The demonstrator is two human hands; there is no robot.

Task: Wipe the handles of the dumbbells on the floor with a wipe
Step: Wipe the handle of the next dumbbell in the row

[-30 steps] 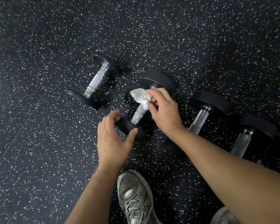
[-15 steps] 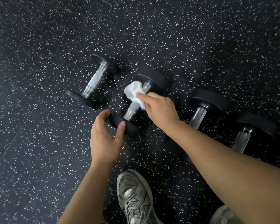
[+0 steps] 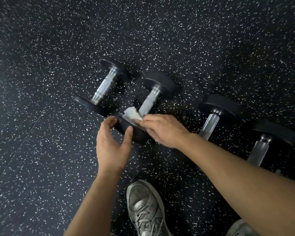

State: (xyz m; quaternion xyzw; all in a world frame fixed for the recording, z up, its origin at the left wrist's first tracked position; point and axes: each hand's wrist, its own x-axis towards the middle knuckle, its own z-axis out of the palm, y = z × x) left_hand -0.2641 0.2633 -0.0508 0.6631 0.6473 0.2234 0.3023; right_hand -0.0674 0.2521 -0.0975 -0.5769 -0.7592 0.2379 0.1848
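Down the handle [image 3: 150, 100] slid the white wipe [image 3: 131, 114], pinched by the right hand [image 3: 165, 130] mid-frame. Beside it, the left hand [image 3: 111, 147] gripped the dumbbell [image 3: 162, 82] by its near end.

Near plate of third dumbbell [image 3: 211, 120] (mostly) behind right forearm [image 3: 245, 181]

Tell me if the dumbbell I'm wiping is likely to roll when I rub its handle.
Probably, if unbraced: the dumbbell has round heads, so sideways rubbing could roll it on the floor. Your left hand cupping the near head should steady it. The thick heads and metal handle suggest it's heavy for its size.
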